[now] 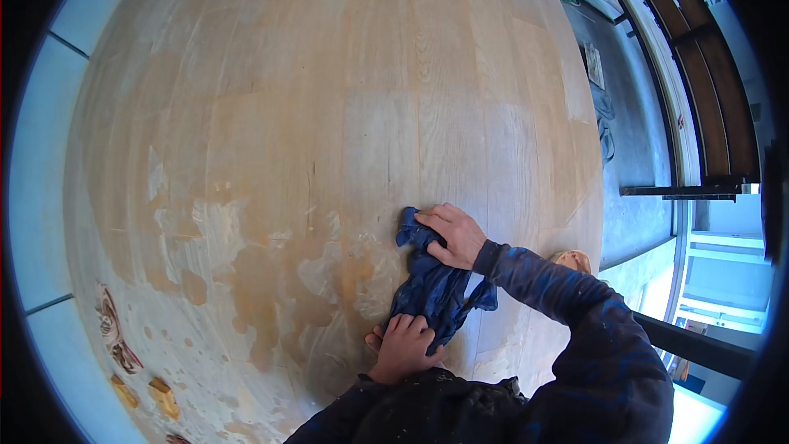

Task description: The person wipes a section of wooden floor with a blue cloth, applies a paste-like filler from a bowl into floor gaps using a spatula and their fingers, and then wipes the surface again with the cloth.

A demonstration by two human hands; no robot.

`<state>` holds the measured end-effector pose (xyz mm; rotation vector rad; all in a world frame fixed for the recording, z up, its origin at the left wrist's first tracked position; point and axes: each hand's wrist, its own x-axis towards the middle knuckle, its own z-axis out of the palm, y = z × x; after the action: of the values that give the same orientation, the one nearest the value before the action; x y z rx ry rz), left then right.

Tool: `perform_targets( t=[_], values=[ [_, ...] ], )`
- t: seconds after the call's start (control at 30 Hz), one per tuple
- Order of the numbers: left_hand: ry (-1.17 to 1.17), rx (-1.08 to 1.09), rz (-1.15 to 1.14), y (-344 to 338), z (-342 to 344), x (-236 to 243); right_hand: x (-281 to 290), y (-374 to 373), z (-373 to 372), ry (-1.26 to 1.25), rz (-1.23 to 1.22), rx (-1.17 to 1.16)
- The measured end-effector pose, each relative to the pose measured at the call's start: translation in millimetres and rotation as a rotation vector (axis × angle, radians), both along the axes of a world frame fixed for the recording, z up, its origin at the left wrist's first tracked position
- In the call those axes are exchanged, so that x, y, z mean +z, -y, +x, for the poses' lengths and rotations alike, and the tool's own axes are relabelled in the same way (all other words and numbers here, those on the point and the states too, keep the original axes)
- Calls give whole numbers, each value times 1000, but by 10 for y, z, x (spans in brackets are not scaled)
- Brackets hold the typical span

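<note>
A crumpled dark blue cloth point(431, 288) lies on the wood-plank surface point(329, 115), just in front of my body. My right hand point(454, 234) presses on its far end, fingers curled over a bunched fold. Nearer to me, my left hand point(404, 349) grips the cloth's lower left end, with bent fingers over the fabric. Milky wet patches point(222, 234) and wet smears spread over the boards to the left of the cloth. Around the far side of the cloth the planks look smoother and paler.
At the lower left lie a reddish-brown crumpled rag point(115, 333) and a yellow sponge-like block point(163, 399). A tan rounded thing point(573, 261) sits partly behind my right forearm. Dark wooden slats on a metal frame point(699, 74) stand at the right. Pale tiles point(49, 173) border the left.
</note>
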<state>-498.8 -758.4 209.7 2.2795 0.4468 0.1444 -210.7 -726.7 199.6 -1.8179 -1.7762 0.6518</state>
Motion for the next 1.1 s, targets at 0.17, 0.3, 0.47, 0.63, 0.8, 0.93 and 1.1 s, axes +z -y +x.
perform_targets(
  t=[0.17, 0.3, 0.47, 0.63, 0.8, 0.93, 1.1],
  values=[
    [-36, 54, 148, -48, 198, 27, -6, -878, 545, -194, 312, -580],
    [-72, 163, 229, -435, 1012, 57, -204, -2239, 1520, 373, 517, -441],
    [-80, 280, 229, -616, 1514, -283, -651, -2521, 1743, 498, 262, -371],
    [-65, 274, 265, -591, 1170, -384, -494, -2077, 1296, 410, 159, -254],
    [-66, 232, 191, -343, 783, -248, -229, -1276, 712, 381, 64, -205],
    [-103, 134, 120, -77, 298, -158, -101, -528, 148, 313, -7, -149],
    [80, 11, 164, 117, -234, -233, 54, 224, -444, 135, -75, -21]
  ],
)
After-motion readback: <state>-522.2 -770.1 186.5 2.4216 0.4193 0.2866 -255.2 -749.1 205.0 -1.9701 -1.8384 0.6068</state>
